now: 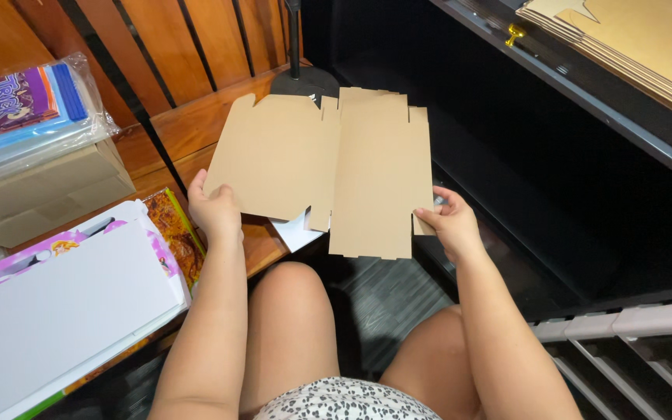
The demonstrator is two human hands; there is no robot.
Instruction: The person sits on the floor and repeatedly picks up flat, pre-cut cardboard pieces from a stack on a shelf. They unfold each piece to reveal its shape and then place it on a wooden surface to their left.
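A flat, unfolded brown cardboard box blank [328, 167] with cut tabs and notches is held up in the air above the knees, between both hands. Its lower left edge is gripped by the left hand [215, 210], thumb laid on the face and fingers closed behind it; its lower right edge is pinched by the right hand [449, 222], fingers closed on a side tab. Below and to the left, a reddish-brown slatted wooden surface [188, 128] is seen, and on it a white folded carton with pink and purple printed edges [71, 303] is set near the left forearm. Just beside that carton lies a flat orange-patterned printed sheet [173, 225]. Further left, a stack of colourful flat packs wrapped in clear plastic [29, 109] rests on a plain brown cardboard box [48, 194]. A black shelf unit [554, 171] fills the right side, with a pile of tan cardboard blanks [639, 47] on top. Grey flooring [383, 295] is visible between the knees.
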